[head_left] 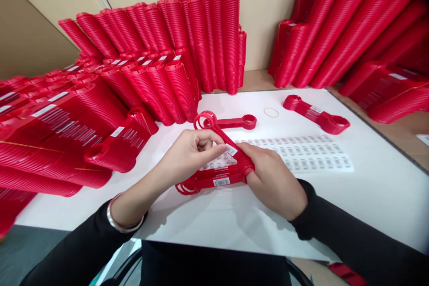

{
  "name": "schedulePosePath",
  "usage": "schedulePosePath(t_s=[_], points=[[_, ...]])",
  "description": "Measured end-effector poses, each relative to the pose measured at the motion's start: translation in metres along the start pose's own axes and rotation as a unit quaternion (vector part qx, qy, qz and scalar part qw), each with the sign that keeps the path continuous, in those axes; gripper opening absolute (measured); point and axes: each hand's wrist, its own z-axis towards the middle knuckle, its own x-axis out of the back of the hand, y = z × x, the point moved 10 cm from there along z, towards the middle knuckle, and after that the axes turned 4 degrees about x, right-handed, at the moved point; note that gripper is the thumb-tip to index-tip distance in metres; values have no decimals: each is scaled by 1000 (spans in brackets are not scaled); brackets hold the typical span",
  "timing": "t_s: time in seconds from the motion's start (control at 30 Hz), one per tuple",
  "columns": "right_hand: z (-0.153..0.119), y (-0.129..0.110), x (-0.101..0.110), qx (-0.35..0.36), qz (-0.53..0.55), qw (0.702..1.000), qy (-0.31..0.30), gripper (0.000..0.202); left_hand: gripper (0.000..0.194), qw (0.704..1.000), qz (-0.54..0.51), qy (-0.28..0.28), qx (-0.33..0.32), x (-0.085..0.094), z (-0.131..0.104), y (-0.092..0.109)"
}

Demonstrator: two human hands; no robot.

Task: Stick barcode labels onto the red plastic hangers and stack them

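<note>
My right hand (273,178) is closed round one end of several red plastic pieces (217,172) with ring-shaped ends, which fan apart to the left. The uppermost piece (223,136) tilts up and away, its ring end above my left hand. With thumb and forefinger drawn together, my left hand (192,152) holds the edge of a white barcode label (231,149) against that piece. A lower piece bears another barcode label (221,182). Under and behind my hands lies a sheet of printed labels (315,154), partly covered.
Tall stacks of red pieces (174,22) crowd the left and back, some banded. More stacks (348,22) lean at the back right. On the white table (378,205) lie a small red stack (317,114), another red piece (234,123) and a rubber band (271,112).
</note>
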Motion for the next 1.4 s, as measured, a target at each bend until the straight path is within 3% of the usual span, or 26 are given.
schedulePosePath(t_s=[0.33, 0.47, 0.53, 0.63, 0.7, 0.77, 0.83, 0.97, 1.07, 1.23, 1.4], points=[[-1, -2, 0, 5, 23, 1000, 4, 28, 22, 999, 41, 5, -22, 0, 0, 4], [-1, -3, 1, 11, 35, 999, 11, 32, 22, 986, 131, 48, -93, 3, -5, 17], [-2, -5, 2, 16, 42, 999, 13, 35, 20, 952, 230, 103, -174, 4, -12, 32], [-3, -7, 2, 24, 44, 999, 14, 34, 19, 850, 388, 201, -294, -4, -29, 54], [-4, -8, 3, 29, 42, 999, 17, 32, 21, 785, 458, 250, -334, -11, -38, 61], [-5, -9, 4, 34, 38, 998, 22, 32, 23, 747, 492, 281, -348, -15, -43, 64], [-6, -10, 4, 41, 32, 998, 23, 32, 26, 732, 501, 300, -352, -17, -45, 66], [-8, -14, 6, 57, 30, 997, 32, 36, 30, 724, 492, 328, -355, -13, -47, 67], [-8, -14, 8, 63, 47, 996, 34, 42, 39, 737, 481, 338, -333, -4, -42, 64], [-8, -14, 7, 61, 58, 996, 24, 46, 49, 777, 412, 346, -326, 14, -36, 59], [-8, -18, 3, 68, 84, 994, 3, 41, 28, 834, 313, 355, -285, 38, -28, 50]])
